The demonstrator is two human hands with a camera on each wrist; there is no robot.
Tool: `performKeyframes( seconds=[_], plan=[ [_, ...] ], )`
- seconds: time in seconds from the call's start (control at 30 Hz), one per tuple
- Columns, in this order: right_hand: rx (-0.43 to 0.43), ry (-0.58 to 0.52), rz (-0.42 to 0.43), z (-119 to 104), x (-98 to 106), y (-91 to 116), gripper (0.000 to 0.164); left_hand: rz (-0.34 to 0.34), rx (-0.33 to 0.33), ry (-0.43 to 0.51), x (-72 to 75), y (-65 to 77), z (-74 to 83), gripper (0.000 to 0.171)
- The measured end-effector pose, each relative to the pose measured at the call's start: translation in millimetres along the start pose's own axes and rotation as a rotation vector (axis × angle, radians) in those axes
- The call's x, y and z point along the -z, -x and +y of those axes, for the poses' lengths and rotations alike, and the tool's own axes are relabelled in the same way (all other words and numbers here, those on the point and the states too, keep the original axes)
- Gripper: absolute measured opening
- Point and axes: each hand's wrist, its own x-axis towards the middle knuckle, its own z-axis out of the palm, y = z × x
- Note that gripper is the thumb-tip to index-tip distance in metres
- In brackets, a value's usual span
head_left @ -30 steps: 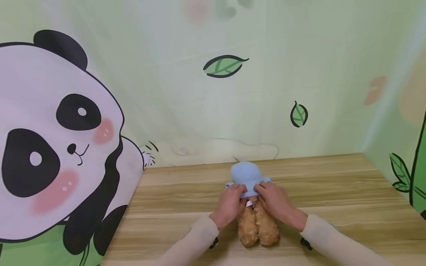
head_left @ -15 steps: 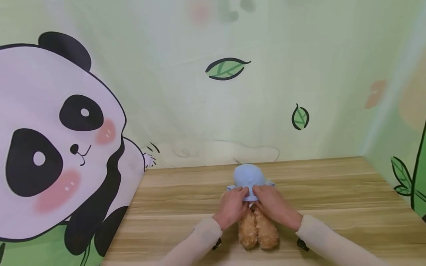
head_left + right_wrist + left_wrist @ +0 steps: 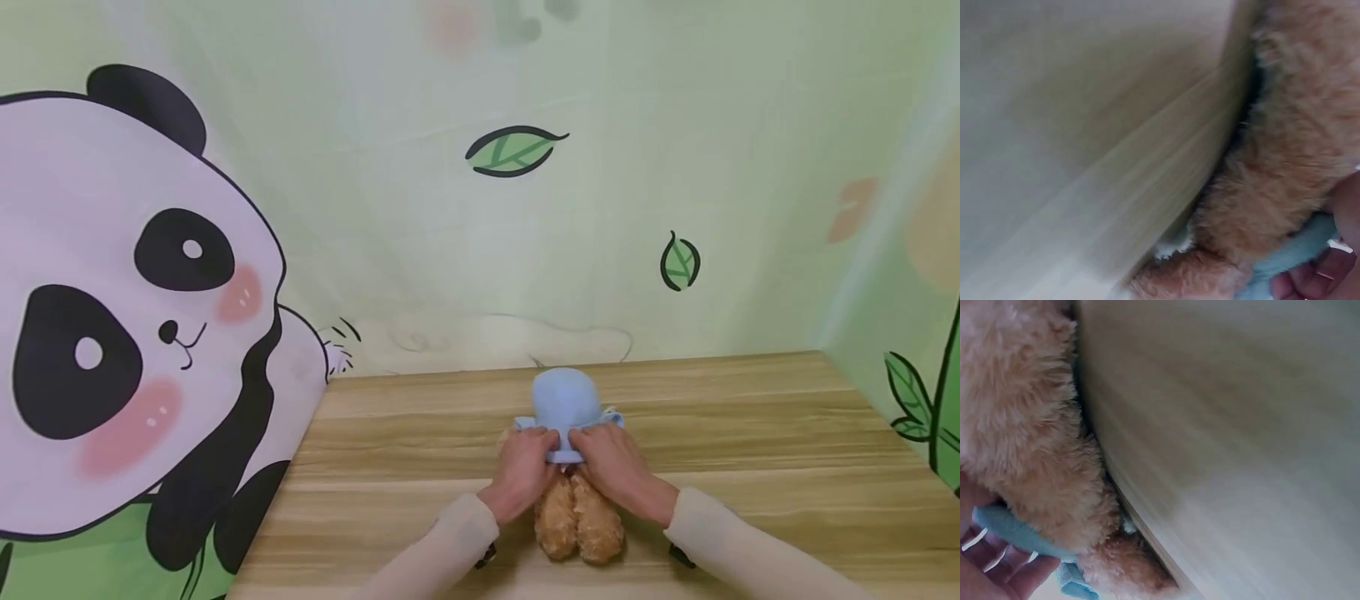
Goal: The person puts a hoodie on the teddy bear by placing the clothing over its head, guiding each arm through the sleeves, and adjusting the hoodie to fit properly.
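Note:
A brown plush toy (image 3: pixel 557 525) lies on the wooden table, its two furry legs toward me. Light blue doll clothing (image 3: pixel 564 400) covers its upper part, with small ruffles out at both sides. On the left, my left hand (image 3: pixel 522 462) pinches the lower edge of the blue cloth. Opposite it, my right hand (image 3: pixel 618 458) pinches the same edge, thumbs close together at the middle. In the left wrist view, fingers curl at the blue hem (image 3: pixel 1016 531) beside the fur. A similar grip shows in the right wrist view on the blue cloth (image 3: pixel 1291 253).
The wooden table (image 3: pixel 750 433) runs back to a pale green wall cloth (image 3: pixel 390 208) printed with leaves. A large printed panda (image 3: pixel 82 250) is on the left side. A printed green plant (image 3: pixel 911 400) is on the right.
Both hands have drawn the blue hem slightly toward me, over the tops of the legs. The small white tag seen between the legs earlier is now mostly covered.

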Motion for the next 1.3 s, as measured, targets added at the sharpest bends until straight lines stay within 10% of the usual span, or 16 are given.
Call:
performKeyframes(
  seconds=[0.43, 1.3],
  plan=[
    [0.066, -0.087, -0.119, 2.8, 30.6, 33.8, 0.010, -0.154, -0.169, 0.135, 27.6, 33.6, -7.0, 0.024],
    [-0.076, -0.231, -0.040, 33.0, 41.8, -12.4, 0.005, -0.058, 0.121, 0.445, 40.0, -17.5, -21.7, 0.013]
  ],
)
